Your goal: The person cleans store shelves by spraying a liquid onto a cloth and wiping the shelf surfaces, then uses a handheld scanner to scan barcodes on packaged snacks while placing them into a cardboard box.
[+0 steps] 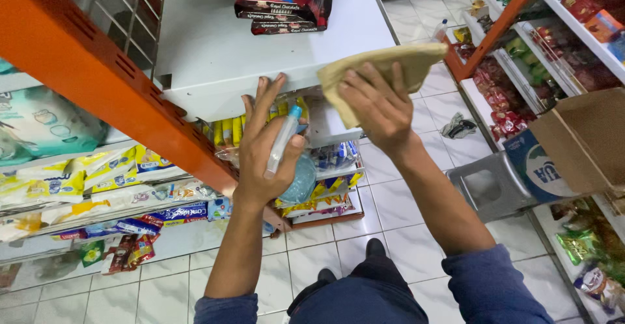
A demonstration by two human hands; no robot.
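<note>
Head view, looking down a shop aisle. Left hand (263, 158) has its grip closed around a clear spray bottle (286, 151), nozzle up and turned toward the front edge of the white shelf (215, 51), fingertips touching that edge as if to steady the aim. Right hand (377, 109) presses a folded tan cloth (390, 67) flat against the shelf corner, grip closed on the cloth, palm spread for wiping contact. Snack packets (280, 2) lie stacked farther back on the shelf, apart from both hands. Cardboard box (583, 138) sits on a grey stool (488, 187) at the right.
</note>
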